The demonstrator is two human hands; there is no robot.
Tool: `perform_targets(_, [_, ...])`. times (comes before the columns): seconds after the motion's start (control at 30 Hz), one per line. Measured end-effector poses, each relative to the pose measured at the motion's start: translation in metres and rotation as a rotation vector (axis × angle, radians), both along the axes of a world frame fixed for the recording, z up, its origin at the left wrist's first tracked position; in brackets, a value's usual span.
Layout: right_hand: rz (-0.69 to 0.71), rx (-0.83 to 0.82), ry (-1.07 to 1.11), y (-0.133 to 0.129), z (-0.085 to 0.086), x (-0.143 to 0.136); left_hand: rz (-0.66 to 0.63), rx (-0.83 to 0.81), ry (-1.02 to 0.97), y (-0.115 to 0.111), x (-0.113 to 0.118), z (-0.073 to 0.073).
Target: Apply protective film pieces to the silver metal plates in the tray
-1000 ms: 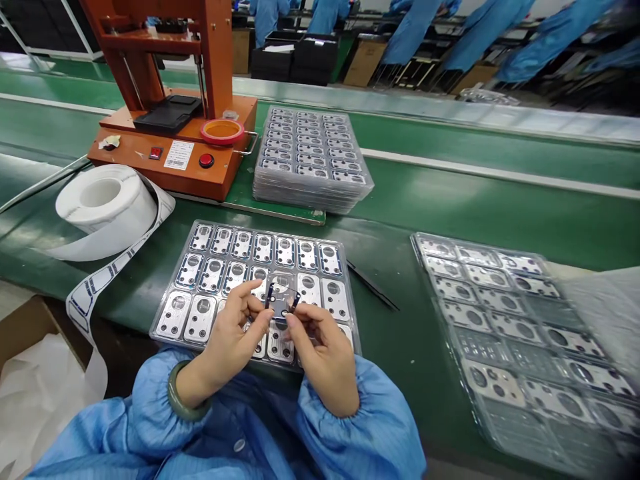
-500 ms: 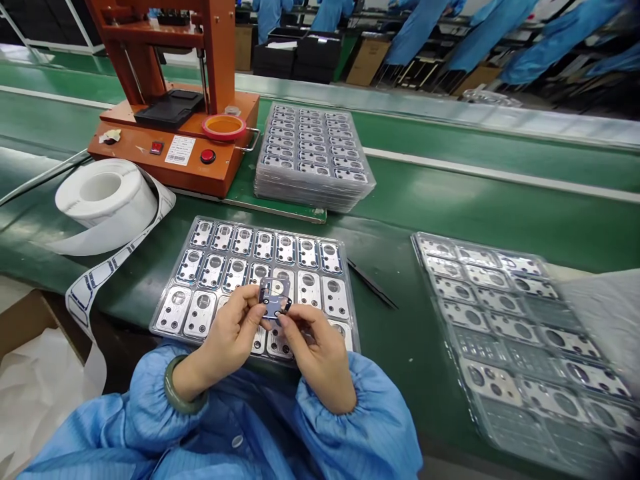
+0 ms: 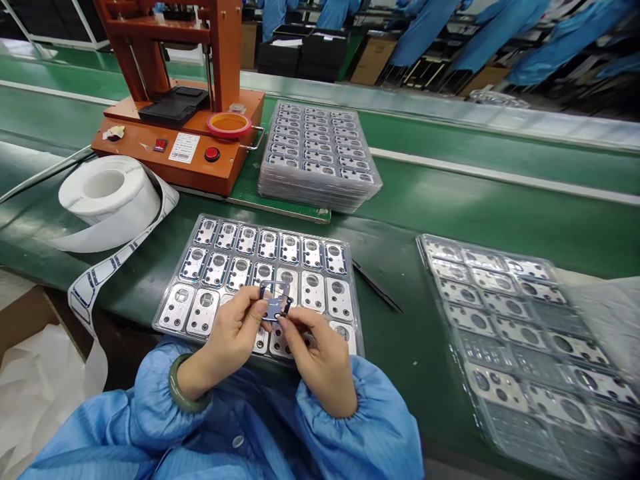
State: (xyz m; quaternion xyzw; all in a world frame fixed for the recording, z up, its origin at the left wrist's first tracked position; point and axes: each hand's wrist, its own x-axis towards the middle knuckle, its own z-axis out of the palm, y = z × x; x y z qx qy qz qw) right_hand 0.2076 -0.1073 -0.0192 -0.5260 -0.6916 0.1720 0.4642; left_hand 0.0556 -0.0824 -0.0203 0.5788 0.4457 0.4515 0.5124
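Note:
Over the near part of a clear tray (image 3: 345, 313) of silver metal plates, my left hand (image 3: 235, 333) pinches the left side of a small metal plate with dark blue edging (image 3: 275, 307). Fingers of my right hand (image 3: 317, 353) are closed on the same plate at its lower right corner. It is held up and tilted, and its far part looks like a thin frame. In the tray's far rows the plates have dark blue edging; those in the near row look plain silver. My hands hide some of the plates. Black tweezers (image 3: 376, 287) lie right of the tray.
An orange press (image 3: 170, 143) stands at the back left, with a tape ring (image 3: 229, 125) on it. A label roll (image 3: 110, 190) trails a strip towards a carton (image 3: 25, 320). Behind the tray is a tray stack (image 3: 320, 187); more trays (image 3: 500, 300) lie right. People in blue stand beyond.
The whole view has shifted slightly, so the bench items appear a little further right. The held plate is tilted slightly differently; both hands keep their grip.

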Motion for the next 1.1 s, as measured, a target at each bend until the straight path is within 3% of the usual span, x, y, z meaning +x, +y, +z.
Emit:
perform_targets(0.33, [0.040,-0.017,0.024,0.0017,0.0012,0.0002,-0.023,-0.057,-0.096,-0.0001,0.0039,0.0047])
perform_targets(0.5, [0.106,-0.027,0.016,0.0017,0.0033,0.0003,0.054,-0.022,-0.087,-0.0021,0.0032,0.0031])
perform_targets(0.83, [0.140,-0.093,0.047,0.0007,0.0086,-0.0019,0.076,-0.097,-0.077,-0.0035,0.0021,0.0029])
perform_targets(1.1, [0.151,-0.105,0.055,0.0015,0.0079,-0.0006,0.144,0.045,0.036,-0.0037,-0.0005,0.0006])
